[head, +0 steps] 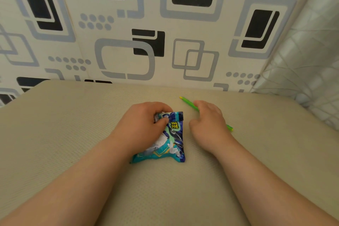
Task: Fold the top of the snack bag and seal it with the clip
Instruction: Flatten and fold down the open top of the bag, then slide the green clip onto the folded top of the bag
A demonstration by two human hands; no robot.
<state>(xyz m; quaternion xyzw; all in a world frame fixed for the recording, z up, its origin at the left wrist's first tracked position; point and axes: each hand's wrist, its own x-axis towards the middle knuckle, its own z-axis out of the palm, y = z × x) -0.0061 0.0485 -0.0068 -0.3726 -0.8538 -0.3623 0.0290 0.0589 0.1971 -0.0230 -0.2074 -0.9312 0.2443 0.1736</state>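
Now keep left hand (145, 123) pinching the snack bag (168, 143) fold flat, then curl right hand's (209, 121) loose fingers around the clip (189, 103).

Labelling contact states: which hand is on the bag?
The left hand: it pinches the folded top of the bag. The right hand is off the bag, lying over the green clip beside it.

Glossy foil snack bag (170, 141) – smooth plastic clip (189, 103) – matt woven cushion (73, 134)
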